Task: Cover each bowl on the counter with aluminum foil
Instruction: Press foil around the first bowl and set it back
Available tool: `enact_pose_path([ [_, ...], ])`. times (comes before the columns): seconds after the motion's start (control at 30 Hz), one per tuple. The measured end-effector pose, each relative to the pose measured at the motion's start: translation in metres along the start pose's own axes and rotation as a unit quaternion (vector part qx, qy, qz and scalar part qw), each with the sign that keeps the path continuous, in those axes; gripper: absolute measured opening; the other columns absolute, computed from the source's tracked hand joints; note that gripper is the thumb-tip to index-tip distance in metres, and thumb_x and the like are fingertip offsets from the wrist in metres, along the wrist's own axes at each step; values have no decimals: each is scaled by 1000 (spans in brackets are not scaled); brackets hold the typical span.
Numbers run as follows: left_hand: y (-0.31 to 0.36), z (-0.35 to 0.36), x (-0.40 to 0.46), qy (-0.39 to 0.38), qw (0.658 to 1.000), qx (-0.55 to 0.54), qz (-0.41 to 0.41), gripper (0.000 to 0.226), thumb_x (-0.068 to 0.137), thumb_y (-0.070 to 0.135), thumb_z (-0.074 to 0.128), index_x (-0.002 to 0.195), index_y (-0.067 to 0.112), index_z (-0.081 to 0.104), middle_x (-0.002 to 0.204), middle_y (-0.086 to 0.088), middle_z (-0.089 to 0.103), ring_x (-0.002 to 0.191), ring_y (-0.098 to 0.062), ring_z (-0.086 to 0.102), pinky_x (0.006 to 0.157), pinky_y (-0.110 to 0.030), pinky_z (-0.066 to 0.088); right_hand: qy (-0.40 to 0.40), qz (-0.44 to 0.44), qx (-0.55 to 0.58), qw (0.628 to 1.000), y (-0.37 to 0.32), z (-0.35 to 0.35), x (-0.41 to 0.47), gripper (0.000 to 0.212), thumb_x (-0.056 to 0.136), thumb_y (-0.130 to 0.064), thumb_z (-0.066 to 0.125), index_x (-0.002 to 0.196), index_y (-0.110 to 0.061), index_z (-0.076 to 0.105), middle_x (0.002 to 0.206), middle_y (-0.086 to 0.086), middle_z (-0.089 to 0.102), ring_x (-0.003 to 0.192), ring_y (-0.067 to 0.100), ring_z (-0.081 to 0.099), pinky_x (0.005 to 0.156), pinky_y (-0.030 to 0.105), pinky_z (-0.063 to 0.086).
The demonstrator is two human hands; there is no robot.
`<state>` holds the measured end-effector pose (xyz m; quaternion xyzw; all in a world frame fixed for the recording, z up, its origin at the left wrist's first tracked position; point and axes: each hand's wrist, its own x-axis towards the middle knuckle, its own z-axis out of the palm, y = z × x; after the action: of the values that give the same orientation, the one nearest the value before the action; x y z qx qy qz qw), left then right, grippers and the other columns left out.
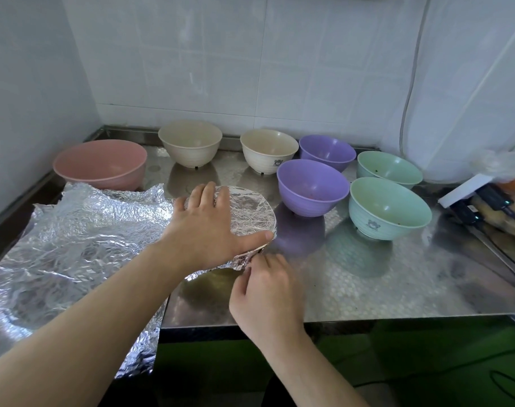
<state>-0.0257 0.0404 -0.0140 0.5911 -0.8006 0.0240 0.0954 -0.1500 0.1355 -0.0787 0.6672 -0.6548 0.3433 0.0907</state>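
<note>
1. Steel counter (367,277) in a tiled corner; seven open bowls and one covered bowl on it.
2. Covered bowl (250,212) sits near the front, centre-left; crinkled foil stretched flat over its top, folded down at the rim.
3. Left hand (209,227) lies palm-down on the covered top, fingers spread and straight, thumb out along the near rim. Pressing, not gripping.
4. Right hand (265,289) at the near rim, just under the left thumb; fingers curled, pinching the foil edge (244,261) against the bowl side.
5. Loose foil sheet (68,254) spreads left of the covered bowl, hanging over the counter's front edge.
6. Uncovered: pink bowl (100,164) back left; two cream bowls (190,142) along the back wall; two purple bowls (313,186) and two green bowls (390,208) to the right.
7. Black cables and a white block (464,190) at far right.
</note>
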Motion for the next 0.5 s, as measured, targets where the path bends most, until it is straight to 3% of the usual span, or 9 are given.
enact_pose_path([
  [0.1, 0, 0, -1, 6, 1000, 3, 2, 136, 56, 111, 8, 151, 16, 29, 162, -8, 31, 154, -27, 21, 120, -54, 27, -26, 19, 18, 999, 5, -6, 5, 28, 70, -18, 35, 66, -12, 62, 68, 5, 60, 71, 30, 59, 57, 37, 46],
  [0.17, 0, -1, -2, 8, 1000, 2, 5, 134, 58, 111, 10, 150, 16, 30, 161, -8, 32, 153, -27, 22, 120, -54, 27, -27, 100, 1, 995, 15, -16, 13, 23, 73, -15, 42, 65, -13, 63, 69, 7, 62, 71, 36, 61, 56, 36, 39],
  [0.23, 0, -2, -2, 11, 1000, 2, 6, 134, 58, 111, 9, 148, 15, 31, 160, -8, 33, 153, -27, 23, 119, -54, 28, -9, 181, 41, 983, 27, -25, 24, 18, 85, -11, 52, 80, -16, 68, 83, 5, 69, 84, 34, 65, 66, 37, 43],
  [0.27, 0, -3, -2, 10, 1000, 3, 5, 134, 57, 111, 8, 148, 15, 32, 160, -8, 33, 153, -27, 24, 119, -54, 28, 7, 205, 104, 973, 31, -29, 30, 20, 91, -10, 54, 95, -18, 72, 97, 3, 73, 97, 29, 67, 78, 37, 49],
  [0.3, 0, -3, -2, 8, 1000, 3, 4, 135, 56, 112, 7, 149, 15, 32, 160, -8, 33, 153, -27, 24, 119, -54, 29, 10, 230, 195, 954, 35, -29, 37, 26, 96, -15, 55, 115, -19, 73, 115, -1, 73, 111, 21, 66, 95, 35, 51],
  [0.37, 1, -4, -1, 3, 1000, -2, 3, 137, 56, 112, 7, 150, 15, 31, 161, -8, 33, 153, -27, 24, 119, -55, 28, -47, 267, 418, 867, 36, -23, 45, 51, 99, -42, 56, 146, -24, 60, 147, -12, 61, 137, 4, 53, 120, 35, 38],
  [0.43, 1, -5, 0, 1, 1000, -5, 2, 139, 55, 113, 6, 150, 15, 31, 161, -8, 33, 153, -27, 24, 119, -55, 28, -109, 276, 561, 773, 31, -6, 47, 81, 91, -70, 60, 159, -29, 45, 161, -17, 47, 150, 1, 40, 129, 44, 26],
  [0.5, 2, -5, -1, 1, 1000, -2, 2, 142, 51, 112, 0, 150, 14, 31, 160, -8, 33, 153, -27, 24, 119, -55, 29, -126, 275, 596, 744, 23, 4, 43, 93, 87, -77, 60, 164, -31, 35, 167, -17, 38, 154, 0, 32, 131, 45, 20],
])
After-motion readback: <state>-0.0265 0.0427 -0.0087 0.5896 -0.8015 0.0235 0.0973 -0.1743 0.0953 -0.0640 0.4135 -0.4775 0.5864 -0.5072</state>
